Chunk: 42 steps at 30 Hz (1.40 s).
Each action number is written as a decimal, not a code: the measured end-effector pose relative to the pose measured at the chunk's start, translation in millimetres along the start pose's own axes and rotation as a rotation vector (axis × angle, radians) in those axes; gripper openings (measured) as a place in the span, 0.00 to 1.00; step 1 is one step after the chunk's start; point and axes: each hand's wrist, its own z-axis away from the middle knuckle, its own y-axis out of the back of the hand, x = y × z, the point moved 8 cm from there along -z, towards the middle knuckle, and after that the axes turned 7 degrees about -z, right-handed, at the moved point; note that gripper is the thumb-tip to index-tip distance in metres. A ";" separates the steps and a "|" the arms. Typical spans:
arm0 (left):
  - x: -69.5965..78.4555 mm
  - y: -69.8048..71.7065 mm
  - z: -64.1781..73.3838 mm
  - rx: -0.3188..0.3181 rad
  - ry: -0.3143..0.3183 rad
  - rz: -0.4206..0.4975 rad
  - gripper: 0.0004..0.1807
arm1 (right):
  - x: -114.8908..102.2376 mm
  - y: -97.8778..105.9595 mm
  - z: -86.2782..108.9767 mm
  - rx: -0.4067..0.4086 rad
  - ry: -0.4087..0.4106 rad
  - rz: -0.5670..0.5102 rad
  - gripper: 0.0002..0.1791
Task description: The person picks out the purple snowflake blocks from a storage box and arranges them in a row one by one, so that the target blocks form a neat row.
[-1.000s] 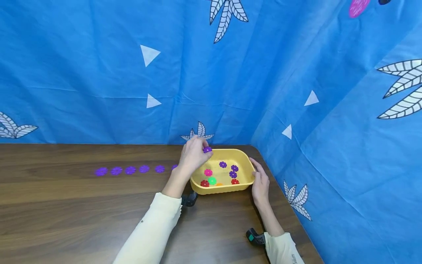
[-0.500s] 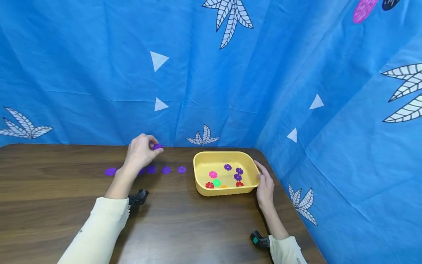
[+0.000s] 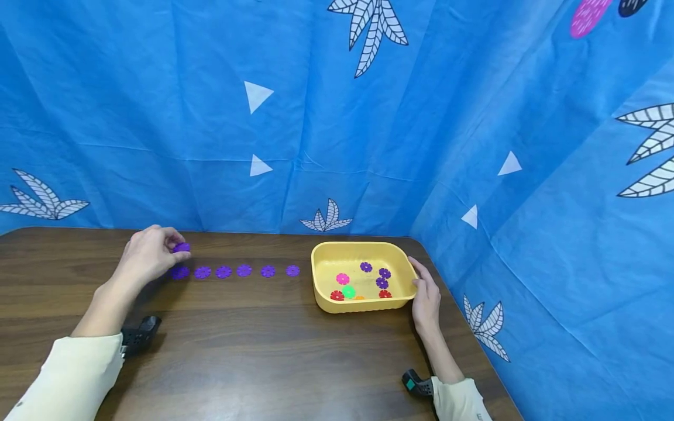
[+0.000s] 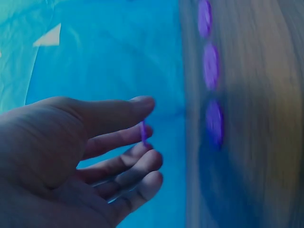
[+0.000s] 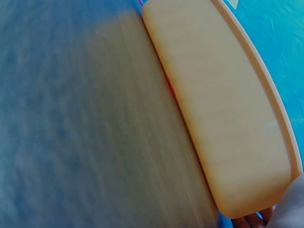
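My left hand (image 3: 149, 252) pinches a purple flower-shaped disc (image 3: 181, 248) between thumb and fingers, above the left end of a row of several purple discs (image 3: 223, 272) on the table. In the left wrist view the held disc (image 4: 143, 132) appears edge-on, and three discs of the row (image 4: 211, 66) lie beyond the fingertips. At the right, my right hand (image 3: 426, 296) grips the right end of a yellow tray (image 3: 321, 299). The tray holds purple discs (image 3: 365, 267), red ones (image 3: 337, 296), a pink one (image 3: 343, 279), a green one (image 3: 348, 291) and a partly hidden orange one.
The brown wooden table (image 3: 274, 351) ends at a blue patterned cloth (image 3: 210, 117) behind it and along its right side. A black strap device (image 3: 141, 333) sits on the left wrist, and another (image 3: 416, 383) on the right.
The left hand has carried the purple disc from over the tray leftward to the row's left end. The right hand stays at the tray. The head view has shifted slightly.
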 end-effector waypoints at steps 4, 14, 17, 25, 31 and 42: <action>-23.3 0.3 8.3 -0.082 -0.013 -0.034 0.15 | -0.4 1.0 0.2 0.002 0.021 0.003 0.28; -45.0 -10.3 16.2 -0.203 0.017 -0.036 0.14 | -5.9 3.6 2.3 0.001 -0.007 0.000 0.29; -44.0 -10.1 15.5 -0.204 0.017 -0.039 0.14 | -5.4 3.4 2.3 -0.004 -0.018 -0.011 0.29; -41.7 -10.8 14.1 -0.221 -0.009 -0.036 0.13 | -2.4 2.3 2.0 0.000 0.013 -0.009 0.28; -40.3 -6.3 14.4 -0.168 -0.024 -0.050 0.11 | -3.4 -0.7 1.2 -0.004 0.015 -0.015 0.28; 22.7 16.8 10.9 0.377 -0.035 0.088 0.05 | -2.3 0.1 0.5 0.003 0.020 -0.006 0.28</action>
